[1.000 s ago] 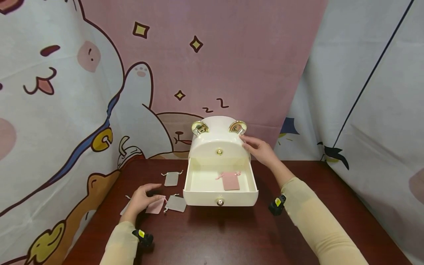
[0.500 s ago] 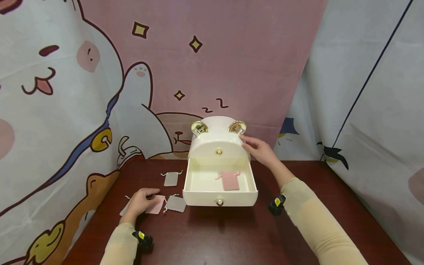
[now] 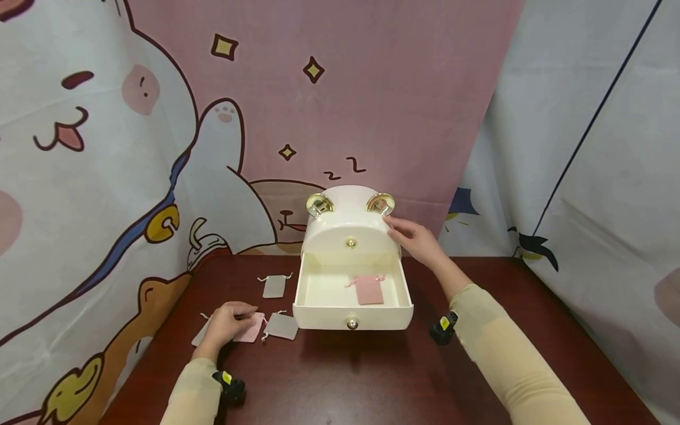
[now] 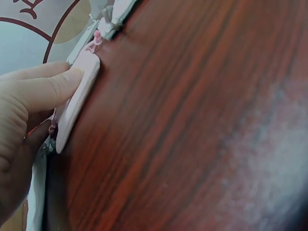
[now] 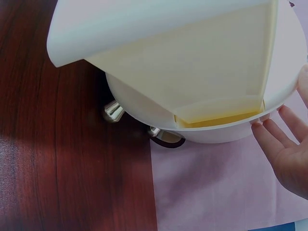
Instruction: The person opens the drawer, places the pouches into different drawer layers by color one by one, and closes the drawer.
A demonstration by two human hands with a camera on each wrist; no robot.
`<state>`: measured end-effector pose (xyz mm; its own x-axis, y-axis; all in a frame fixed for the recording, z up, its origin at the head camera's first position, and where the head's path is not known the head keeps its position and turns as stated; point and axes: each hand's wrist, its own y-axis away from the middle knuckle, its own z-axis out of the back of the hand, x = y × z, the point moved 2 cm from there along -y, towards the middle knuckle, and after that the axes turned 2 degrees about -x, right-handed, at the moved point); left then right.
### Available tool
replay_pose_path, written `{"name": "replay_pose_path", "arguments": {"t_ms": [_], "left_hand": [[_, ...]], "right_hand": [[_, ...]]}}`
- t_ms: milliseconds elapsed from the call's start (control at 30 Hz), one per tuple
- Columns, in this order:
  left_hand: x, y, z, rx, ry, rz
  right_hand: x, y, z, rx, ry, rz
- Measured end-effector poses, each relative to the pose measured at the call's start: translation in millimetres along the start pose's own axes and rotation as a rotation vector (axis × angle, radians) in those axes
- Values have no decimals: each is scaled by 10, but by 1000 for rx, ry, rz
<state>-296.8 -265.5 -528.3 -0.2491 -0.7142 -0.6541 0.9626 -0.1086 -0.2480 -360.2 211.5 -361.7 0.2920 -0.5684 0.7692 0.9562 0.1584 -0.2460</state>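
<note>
A cream storage box with two gold-rimmed, ear-like pieces on top stands on the table, its lower drawer pulled out. A pink drawstring pouch lies inside the drawer. To the left of the box, my left hand pinches another pink drawstring pouch; the left wrist view shows the thumb on this pouch, with the fingers partly hidden. My right hand touches the upper right side of the box with its fingertips, and in the right wrist view the fingers look extended against the rim.
Grey drawstring pouches lie around my left hand: one behind, one beside the drawer, and one partly hidden pouch at the left. The dark red-brown table meets a cartoon-printed cloth behind the box.
My left hand has lowered slightly onto the pink pouch and its fingers have closed in on it. The right hand, box and drawer stay as they were.
</note>
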Motion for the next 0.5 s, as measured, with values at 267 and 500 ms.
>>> {"name": "replay_pose_path", "arguments": {"t_ms": [267,500], "left_hand": [[-28,-23,-30,-10,-31,-39],[-45,-29,-53,-54,-28,-31]], "right_hand": [[4,3,3,0,-5,5],[-17,-4,-5,6,-7,7]]}}
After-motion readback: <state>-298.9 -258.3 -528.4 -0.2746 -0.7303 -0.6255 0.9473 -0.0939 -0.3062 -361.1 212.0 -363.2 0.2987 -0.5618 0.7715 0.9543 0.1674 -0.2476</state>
